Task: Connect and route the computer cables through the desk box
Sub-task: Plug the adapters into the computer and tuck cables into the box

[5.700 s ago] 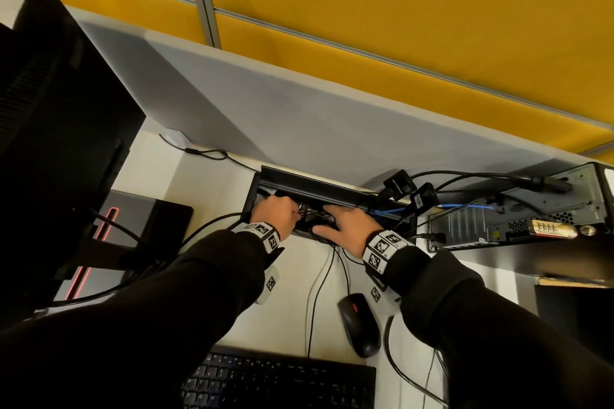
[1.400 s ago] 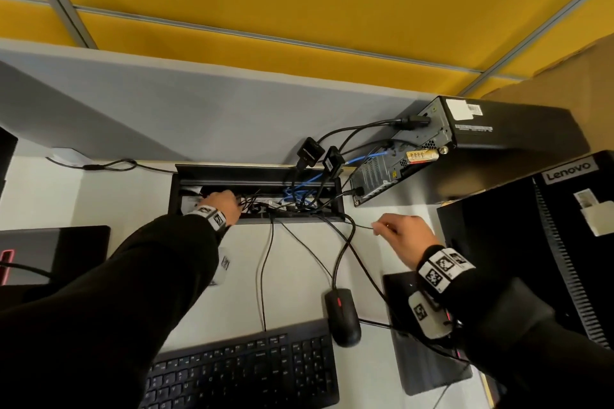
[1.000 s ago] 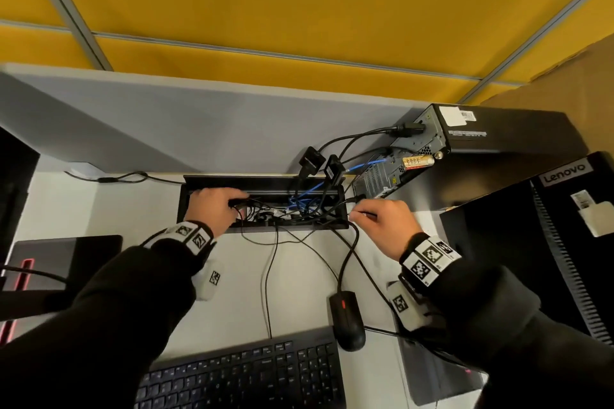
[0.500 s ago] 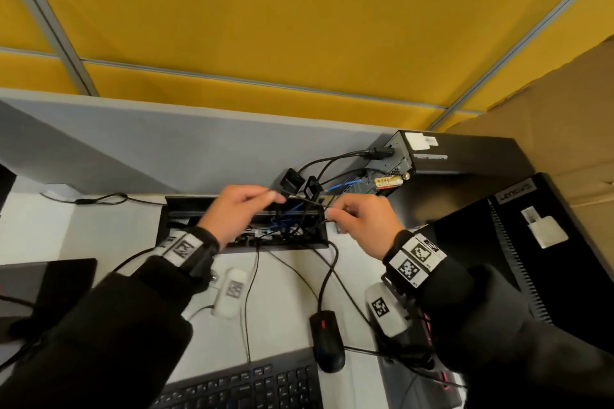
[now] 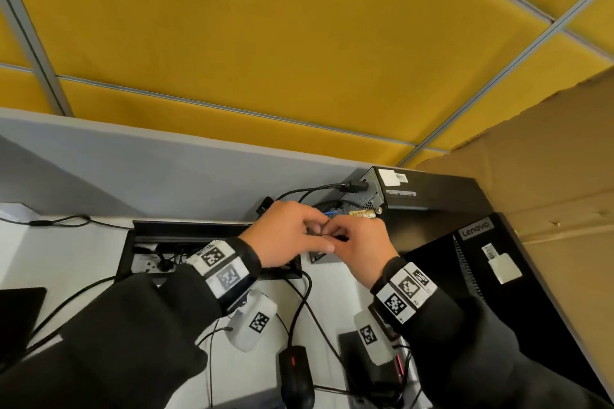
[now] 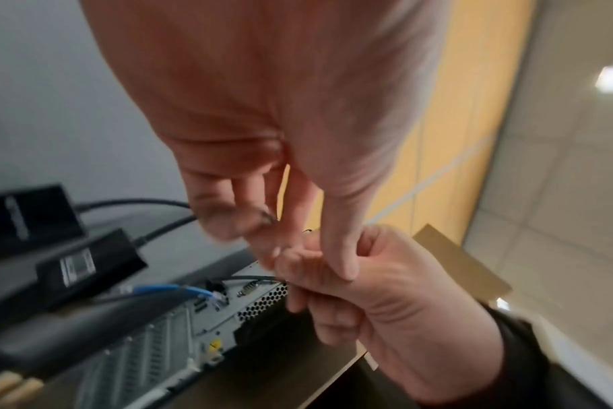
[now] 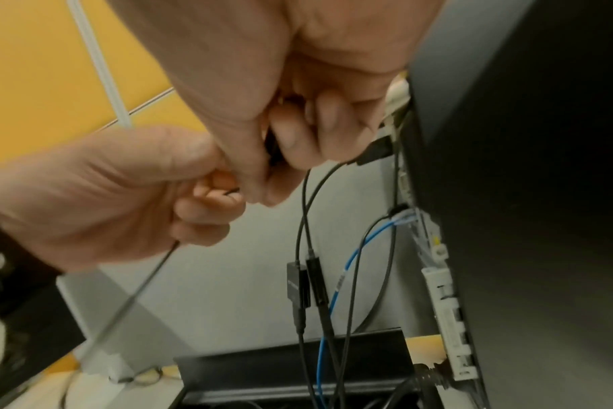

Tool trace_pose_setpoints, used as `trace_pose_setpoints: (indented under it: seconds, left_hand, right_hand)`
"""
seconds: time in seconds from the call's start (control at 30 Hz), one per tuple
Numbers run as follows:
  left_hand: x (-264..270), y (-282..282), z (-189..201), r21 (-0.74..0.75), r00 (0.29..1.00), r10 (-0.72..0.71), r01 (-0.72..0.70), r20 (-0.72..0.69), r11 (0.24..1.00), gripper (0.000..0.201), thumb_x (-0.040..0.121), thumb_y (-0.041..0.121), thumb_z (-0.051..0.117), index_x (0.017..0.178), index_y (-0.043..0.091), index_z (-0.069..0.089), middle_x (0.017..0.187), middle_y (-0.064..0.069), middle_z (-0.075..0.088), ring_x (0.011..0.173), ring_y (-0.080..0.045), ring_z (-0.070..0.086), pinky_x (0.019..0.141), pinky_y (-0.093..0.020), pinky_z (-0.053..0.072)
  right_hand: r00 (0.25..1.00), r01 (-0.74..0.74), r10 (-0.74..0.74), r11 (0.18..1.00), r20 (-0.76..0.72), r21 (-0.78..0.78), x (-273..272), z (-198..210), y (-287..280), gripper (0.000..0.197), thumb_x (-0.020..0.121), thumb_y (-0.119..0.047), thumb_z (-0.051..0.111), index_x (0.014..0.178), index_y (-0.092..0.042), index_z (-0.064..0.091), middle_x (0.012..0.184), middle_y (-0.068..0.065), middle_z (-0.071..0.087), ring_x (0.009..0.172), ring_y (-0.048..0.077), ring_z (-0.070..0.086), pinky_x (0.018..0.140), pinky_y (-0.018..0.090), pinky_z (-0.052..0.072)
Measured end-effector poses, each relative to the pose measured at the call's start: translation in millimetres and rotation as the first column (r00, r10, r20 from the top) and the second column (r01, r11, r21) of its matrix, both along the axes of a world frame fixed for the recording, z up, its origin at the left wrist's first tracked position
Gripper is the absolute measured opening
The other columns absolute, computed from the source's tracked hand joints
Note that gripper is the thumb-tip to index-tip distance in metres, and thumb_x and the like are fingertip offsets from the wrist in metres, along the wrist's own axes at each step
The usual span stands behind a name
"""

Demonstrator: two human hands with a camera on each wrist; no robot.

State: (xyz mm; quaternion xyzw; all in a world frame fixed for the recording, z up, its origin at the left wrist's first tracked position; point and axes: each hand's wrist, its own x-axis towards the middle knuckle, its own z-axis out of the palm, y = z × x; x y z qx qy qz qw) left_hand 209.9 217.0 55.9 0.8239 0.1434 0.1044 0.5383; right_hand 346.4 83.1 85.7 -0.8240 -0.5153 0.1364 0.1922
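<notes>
Both hands meet above the right end of the black desk box (image 5: pixel 186 232), just before the rear of the small black computer (image 5: pixel 432 192). My left hand (image 5: pixel 315 232) curls its fingers round a thin black cable (image 7: pixel 140 276) that runs down to the desk. My right hand (image 5: pixel 335 237) grips the same cable's end, a dark plug (image 7: pixel 272 149), in its curled fingers. In the left wrist view the cable (image 6: pixel 256 277) enters the right hand (image 6: pixel 298 282), and the left thumb touches it. A blue cable (image 6: pixel 165 289) is plugged into the computer's rear panel.
Two black adapters (image 7: pixel 301 285) hang on cables between box and computer. A grey partition (image 5: pixel 166 169) stands behind the desk. A black Lenovo case (image 5: pixel 481 276) and a cardboard box (image 5: pixel 548 176) stand at the right. A black mouse (image 5: pixel 295 375) lies near the front.
Both hands left the desk box and moved right and up towards the computer's rear. They were apart half a second ago and now touch on the thin cable.
</notes>
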Motion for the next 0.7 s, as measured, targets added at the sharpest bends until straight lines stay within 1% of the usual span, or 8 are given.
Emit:
trace_pose_setpoints:
  seconds: [0.1, 0.17, 0.27, 0.33, 0.4, 0.47, 0.6, 0.7]
  left_hand:
    - [1, 7, -5, -0.144, 0.987, 0.158, -0.152, 0.033, 0.978, 0.009, 0.082, 0.032, 0.084, 0.091, 0.031, 0.084, 0.088, 0.018, 0.078, 0.086, 0.003, 0.070, 0.090, -0.033, 0.057]
    - [-1, 8, -11, -0.248, 0.989, 0.144, -0.133, 0.025, 0.960, 0.005, 0.084, 0.030, 0.083, 0.088, 0.030, 0.084, 0.088, 0.015, 0.078, 0.088, -0.005, 0.073, 0.093, -0.037, 0.057]
    - [0, 5, -16, -0.344, 0.989, 0.133, -0.104, 0.062, 0.933, 0.005, 0.083, 0.027, 0.085, 0.087, 0.029, 0.084, 0.089, 0.006, 0.079, 0.090, -0.024, 0.073, 0.093, -0.046, 0.057]
    - [8, 3, -21, -0.351, 0.975, 0.212, -0.176, 0.066, 0.919, 0.003, 0.083, 0.026, 0.084, 0.085, 0.029, 0.083, 0.084, 0.005, 0.078, 0.087, -0.026, 0.071, 0.089, -0.046, 0.057]
    - [22, 2, -30, -0.283, 0.938, 0.345, -0.321, 0.040, 0.904, 0.003, 0.083, 0.029, 0.084, 0.082, 0.031, 0.083, 0.079, 0.011, 0.077, 0.080, -0.010, 0.071, 0.081, -0.035, 0.058]
    - [37, 1, -39, -0.164, 0.884, 0.467, -0.461, -0.006, 0.872, 0.005, 0.085, 0.034, 0.081, 0.080, 0.034, 0.082, 0.075, 0.019, 0.075, 0.075, 0.003, 0.067, 0.078, -0.025, 0.055]
    - [66, -6, -48, 0.061, 0.838, 0.540, -0.537, -0.076, 0.841, 0.014, 0.093, 0.038, 0.069, 0.089, 0.032, 0.082, 0.086, 0.014, 0.076, 0.083, -0.010, 0.069, 0.081, -0.030, 0.058]
    - [79, -11, -56, 0.256, 0.831, 0.552, -0.520, -0.070, 0.815, 0.019, 0.098, 0.035, 0.061, 0.099, 0.031, 0.079, 0.095, 0.007, 0.075, 0.090, -0.021, 0.069, 0.077, -0.034, 0.057]
  right_hand:
    - [0.998, 0.070, -0.070, 0.996, -0.003, 0.064, 8, 12, -13, 0.015, 0.079, -0.025, 0.086, 0.086, -0.024, 0.073, 0.072, -0.012, 0.069, 0.066, 0.006, 0.065, 0.063, 0.012, 0.050]
    - [0.998, 0.008, -0.016, 0.991, 0.060, 0.137, 11, 17, -20, 0.007, 0.081, -0.022, 0.085, 0.083, -0.024, 0.078, 0.069, -0.014, 0.068, 0.065, 0.005, 0.063, 0.062, 0.015, 0.050]
    - [0.977, -0.116, 0.081, 0.979, 0.199, 0.167, 11, 19, -20, 0.006, 0.083, -0.019, 0.083, 0.086, -0.021, 0.079, 0.076, -0.018, 0.064, 0.069, -0.001, 0.056, 0.067, 0.013, 0.045]
    - [0.946, -0.142, 0.092, 0.980, 0.311, 0.142, 10, 26, -17, 0.008, 0.085, -0.023, 0.080, 0.093, -0.022, 0.077, 0.086, -0.015, 0.068, 0.081, 0.000, 0.053, 0.074, 0.021, 0.047]
    - [0.924, -0.132, 0.056, 0.975, 0.378, 0.179, 14, 37, -12, 0.018, 0.091, -0.029, 0.073, 0.109, -0.023, 0.074, 0.105, -0.012, 0.071, 0.099, 0.009, 0.055, 0.087, 0.028, 0.045]
    - [0.931, -0.031, -0.068, 0.964, 0.358, 0.265, 24, 47, -1, 0.029, 0.098, -0.035, 0.060, 0.124, -0.024, 0.067, 0.123, -0.009, 0.067, 0.115, 0.014, 0.053, 0.096, 0.035, 0.041]
    - [0.938, 0.310, -0.342, 0.907, 0.066, 0.286, 50, 33, 23, 0.055, 0.098, -0.046, 0.040, 0.141, -0.015, 0.056, 0.143, 0.006, 0.057, 0.136, 0.023, 0.047, 0.114, 0.045, 0.035]
    - [0.915, 0.342, -0.387, 0.894, 0.115, 0.289, 53, 11, 27, 0.061, 0.100, -0.049, 0.031, 0.144, -0.012, 0.054, 0.150, 0.008, 0.051, 0.143, 0.024, 0.042, 0.120, 0.050, 0.027]
